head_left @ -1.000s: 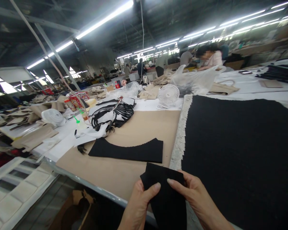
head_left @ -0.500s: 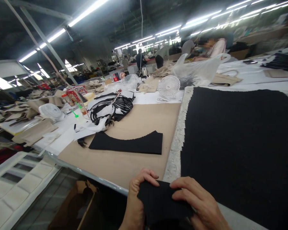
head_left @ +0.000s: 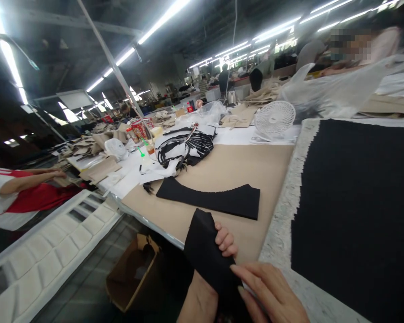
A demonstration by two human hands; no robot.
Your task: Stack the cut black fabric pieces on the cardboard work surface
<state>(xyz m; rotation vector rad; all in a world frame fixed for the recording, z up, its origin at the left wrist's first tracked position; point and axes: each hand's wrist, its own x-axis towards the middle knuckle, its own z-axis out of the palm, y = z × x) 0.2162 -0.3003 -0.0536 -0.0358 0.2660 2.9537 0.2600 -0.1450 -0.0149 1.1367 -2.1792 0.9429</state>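
Observation:
A black fabric piece [head_left: 205,253] is held up near the table's front edge. My left hand [head_left: 226,241] is closed around it, fingertips curling over its right side and the palm hidden behind the cloth. At its lower right edge, my right hand [head_left: 272,291] grips the same piece between thumb and fingers. Beyond my hands, a flat black cut piece [head_left: 212,202] with a curved, notched upper edge lies on brown paper [head_left: 256,166]. A broad black fabric layer [head_left: 353,202] covers a speckled grey-white sheet [head_left: 279,251] to the right.
Striped black-and-white cloth [head_left: 202,146] and a white fan [head_left: 275,117] stand farther back, near a clear plastic bag [head_left: 336,87]. A cardboard box [head_left: 131,273] sits below the table edge. A co-worker [head_left: 23,193] is at the left, beside a white slotted rack [head_left: 60,242].
My left hand has turned and now wraps over the fabric's right side, and the piece stands taller and tilted. My right hand has slid lower along it. The view has swung left.

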